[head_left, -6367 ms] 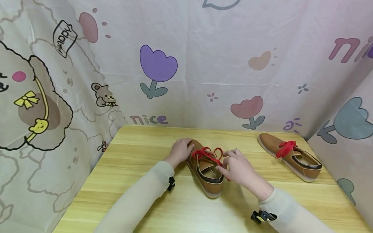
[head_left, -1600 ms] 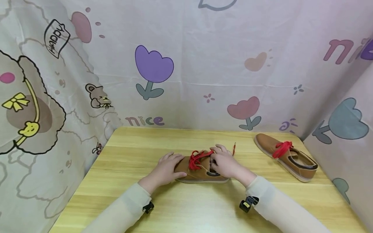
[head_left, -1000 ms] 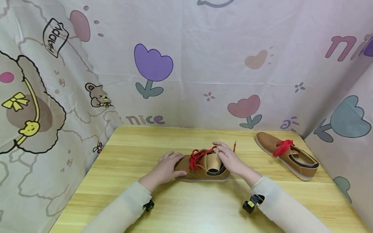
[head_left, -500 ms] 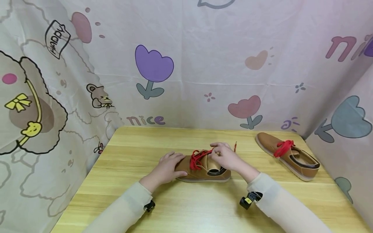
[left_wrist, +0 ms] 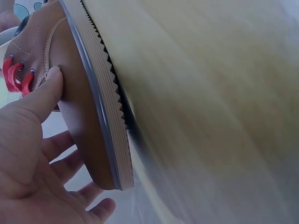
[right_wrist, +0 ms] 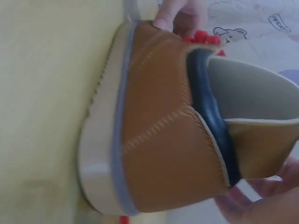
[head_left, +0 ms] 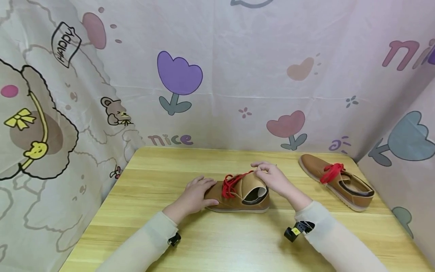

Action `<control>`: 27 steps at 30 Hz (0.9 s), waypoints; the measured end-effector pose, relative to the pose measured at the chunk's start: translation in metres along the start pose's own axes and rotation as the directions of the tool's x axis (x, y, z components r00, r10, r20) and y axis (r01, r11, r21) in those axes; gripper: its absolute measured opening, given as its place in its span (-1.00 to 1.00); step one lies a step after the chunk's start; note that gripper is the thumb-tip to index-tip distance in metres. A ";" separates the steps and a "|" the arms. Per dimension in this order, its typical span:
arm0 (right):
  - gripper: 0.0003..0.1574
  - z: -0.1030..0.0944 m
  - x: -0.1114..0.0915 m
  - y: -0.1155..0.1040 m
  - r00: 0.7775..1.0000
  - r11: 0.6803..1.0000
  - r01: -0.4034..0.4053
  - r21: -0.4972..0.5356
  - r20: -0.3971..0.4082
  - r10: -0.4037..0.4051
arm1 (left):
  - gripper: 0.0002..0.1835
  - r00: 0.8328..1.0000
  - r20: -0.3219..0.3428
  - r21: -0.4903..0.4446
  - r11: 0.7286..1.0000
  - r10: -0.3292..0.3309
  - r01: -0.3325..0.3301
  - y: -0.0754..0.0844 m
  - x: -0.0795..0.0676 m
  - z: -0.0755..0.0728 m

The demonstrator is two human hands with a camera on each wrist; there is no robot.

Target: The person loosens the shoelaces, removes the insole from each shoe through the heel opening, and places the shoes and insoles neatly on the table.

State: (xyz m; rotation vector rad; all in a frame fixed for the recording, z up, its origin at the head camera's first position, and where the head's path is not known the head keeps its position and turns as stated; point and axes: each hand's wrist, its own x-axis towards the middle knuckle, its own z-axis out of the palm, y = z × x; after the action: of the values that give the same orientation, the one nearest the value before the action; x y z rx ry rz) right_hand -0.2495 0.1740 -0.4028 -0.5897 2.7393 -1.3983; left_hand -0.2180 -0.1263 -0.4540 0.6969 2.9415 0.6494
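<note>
A brown shoe (head_left: 234, 206) with a red lace (head_left: 228, 187) lies sole down, its toe pointing left. My left hand (head_left: 193, 197) holds the toe end. In the left wrist view its thumb presses the near side of the shoe (left_wrist: 81, 112), with the other fingers round the far side. A tan insole (head_left: 250, 184) arches up out of the shoe's opening. My right hand (head_left: 273, 179) pinches the raised insole at the far side. Seen from the right wrist, the insole (right_wrist: 268, 144) stands above the dark collar, pale grey on one face; the fingertips are partly hidden behind it.
A second brown shoe (head_left: 340, 185) with a bunched red lace lies at the right of the wooden table (head_left: 163, 166). Printed cloth (head_left: 224, 68) hangs behind the table and along both sides.
The shoe has turned from toe-away to toe-left. My right hand has left the lace, gone into the opening and drawn the insole upward. My left hand stays on the toe.
</note>
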 end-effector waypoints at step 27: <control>-0.66 -0.047 0.010 -0.024 0.966 0.971 0.002 -0.240 0.251 0.060 | -0.21 1.000 0.000 0.010 1.000 0.002 -0.002 0.001 -0.001 -0.002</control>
State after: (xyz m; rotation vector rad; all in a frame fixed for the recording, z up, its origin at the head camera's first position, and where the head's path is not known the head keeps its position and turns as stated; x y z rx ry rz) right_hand -0.2590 0.1944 -0.3541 -0.6819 2.7058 -0.9158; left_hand -0.2167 -0.1267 -0.4519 0.7006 2.9467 0.6361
